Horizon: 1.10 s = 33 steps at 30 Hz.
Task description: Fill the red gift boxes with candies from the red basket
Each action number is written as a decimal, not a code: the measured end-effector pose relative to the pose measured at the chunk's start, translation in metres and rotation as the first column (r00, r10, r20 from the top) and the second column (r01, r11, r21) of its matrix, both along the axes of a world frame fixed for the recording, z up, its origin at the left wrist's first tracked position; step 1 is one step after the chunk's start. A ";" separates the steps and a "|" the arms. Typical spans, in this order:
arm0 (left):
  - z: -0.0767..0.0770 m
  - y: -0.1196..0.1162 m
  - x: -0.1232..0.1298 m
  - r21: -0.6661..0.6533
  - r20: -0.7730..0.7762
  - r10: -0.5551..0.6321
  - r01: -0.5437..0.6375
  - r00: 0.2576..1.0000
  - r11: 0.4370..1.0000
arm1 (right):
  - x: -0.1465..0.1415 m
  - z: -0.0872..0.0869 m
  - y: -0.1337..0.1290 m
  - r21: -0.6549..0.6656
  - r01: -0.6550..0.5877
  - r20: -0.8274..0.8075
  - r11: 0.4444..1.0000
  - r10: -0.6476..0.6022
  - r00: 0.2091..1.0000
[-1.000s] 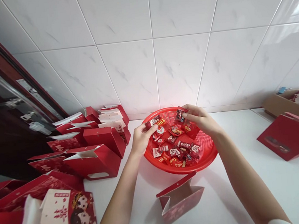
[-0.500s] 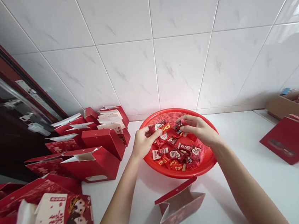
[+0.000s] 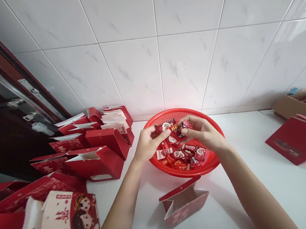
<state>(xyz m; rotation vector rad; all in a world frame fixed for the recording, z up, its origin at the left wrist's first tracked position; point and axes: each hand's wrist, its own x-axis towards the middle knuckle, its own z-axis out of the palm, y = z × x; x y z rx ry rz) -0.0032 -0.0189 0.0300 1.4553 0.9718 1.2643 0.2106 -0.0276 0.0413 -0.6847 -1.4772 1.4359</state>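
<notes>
A round red plastic basket [image 3: 215, 160] holds several wrapped candies [image 3: 180, 155] in red, maroon and white. Over its left part, my left hand [image 3: 150, 142] pinches wrapped candies, a maroon one with white print among them. On the right side of the basket my right hand [image 3: 200, 131] grips a dark red wrapped candy [image 3: 186, 125] between thumb and fingers. The two hands are close together. In front of the basket stands a small red paper box [image 3: 184, 202] with its top open.
Rows of red and cream gift boxes [image 3: 107, 163] stand at the left, beside a dark door with a metal handle [image 3: 2, 84]. At the right are a red box [image 3: 295, 141] and a cardboard box [image 3: 289, 109]. A tiled wall rises behind.
Both hands have drawn slightly closer together, with candies in their fingers. The whole view has shifted a little.
</notes>
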 end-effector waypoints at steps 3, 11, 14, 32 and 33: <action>0.002 -0.004 0.002 -0.007 -0.022 -0.038 0.038 0.999 0.999 | -0.001 0.003 -0.005 0.023 0.057 0.000 0.998 -0.057 0.998; 0.009 -0.014 0.003 -0.029 -0.053 -0.150 0.149 0.987 0.988 | -0.002 0.003 -0.008 0.067 0.107 -0.013 0.992 -0.106 0.994; 0.008 -0.014 0.003 -0.019 -0.044 -0.131 0.130 0.990 0.991 | -0.003 0.002 -0.008 0.052 0.082 -0.030 0.995 -0.080 0.996; 0.010 -0.015 0.005 0.108 -0.076 -0.058 0.066 0.995 0.992 | -0.003 0.005 -0.009 -0.035 0.034 -0.013 0.999 -0.034 0.999; 0.010 -0.015 0.005 0.103 -0.068 -0.062 0.069 0.996 0.992 | -0.003 0.005 -0.010 -0.032 0.037 -0.011 0.999 -0.037 0.999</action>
